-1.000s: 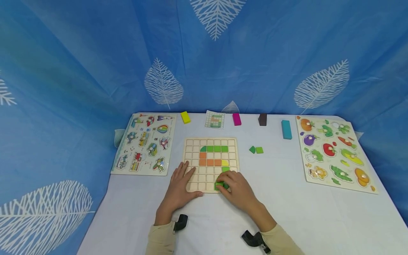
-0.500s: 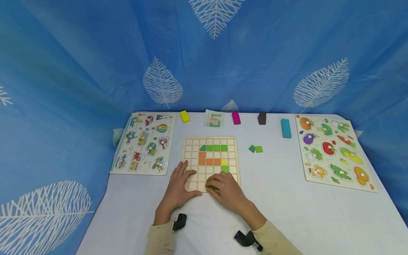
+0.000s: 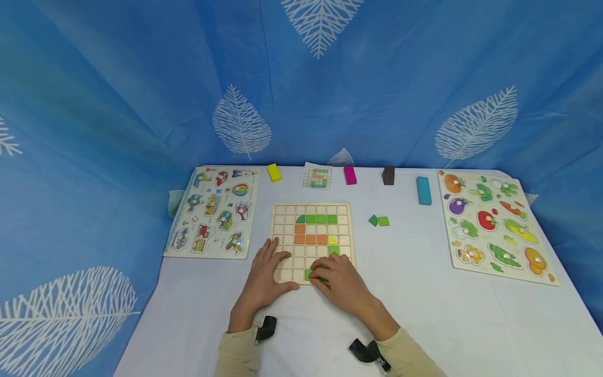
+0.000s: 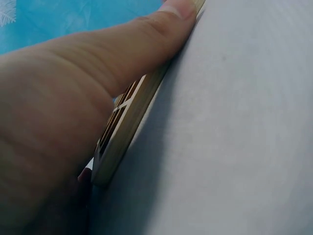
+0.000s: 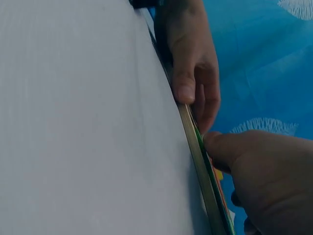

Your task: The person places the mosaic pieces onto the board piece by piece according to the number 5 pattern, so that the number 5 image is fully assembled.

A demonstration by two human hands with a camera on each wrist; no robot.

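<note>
A wooden grid board (image 3: 285, 262) lies on the white table, with green, orange and yellow tiles in some cells. My left hand (image 3: 267, 277) rests on its near left corner, fingers spread over the cells and thumb along the front edge. In the left wrist view, the thumb (image 4: 146, 41) presses against the board's edge. The right hand (image 3: 341, 283) is at the front row, thumb and fingertips pinching a green tile (image 3: 324, 279), partly hidden. Just left of those fingertips, another green tile (image 3: 308, 274) sits in a front-row cell.
Right of the board lie a green quarter-round tile (image 3: 373, 220) and a green square tile (image 3: 383, 221). Behind it stand a pattern card (image 3: 317, 176) and several coloured blocks, one teal (image 3: 423, 190). Picture puzzles flank it: vehicles (image 3: 212, 212) left, vegetables (image 3: 494, 228) right.
My right hand moved left along the front row, then slightly back right, uncovering a green tile further left than the one seen earlier. The left hand stayed on the board's corner.
</note>
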